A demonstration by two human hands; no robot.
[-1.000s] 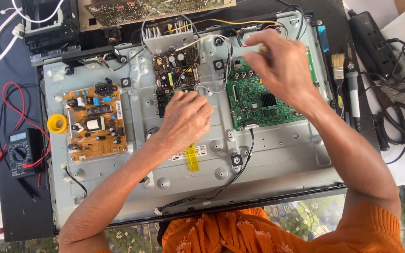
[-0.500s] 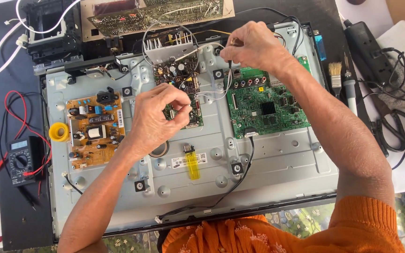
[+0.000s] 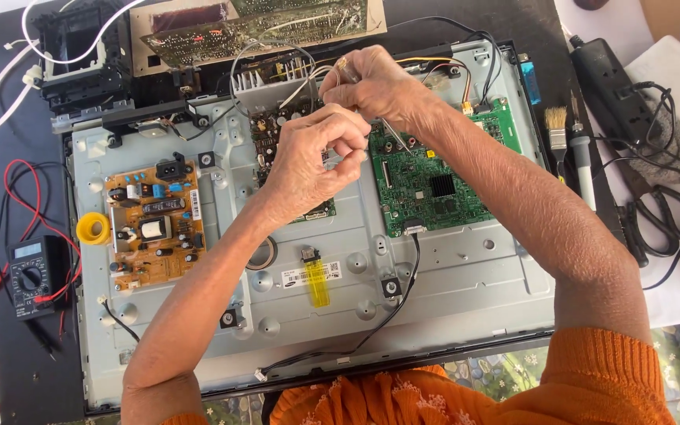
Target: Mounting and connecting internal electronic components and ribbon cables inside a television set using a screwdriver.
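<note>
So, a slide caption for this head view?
Both hands, left hand and right hand, meet over the dark circuit board on an opened television back.

Both hands, left hand (image 3: 312, 161) and right hand (image 3: 375, 79), meet above the dark circuit board (image 3: 289, 130).

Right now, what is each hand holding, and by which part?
The right hand grips a thin tool by its upper end, tip pointing down at the green board. The left hand pinches something too small to identify.

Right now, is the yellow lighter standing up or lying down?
Lying down. The yellow lighter rests flat on the grey metal panel, its dark cap pointing away from the person.
</note>
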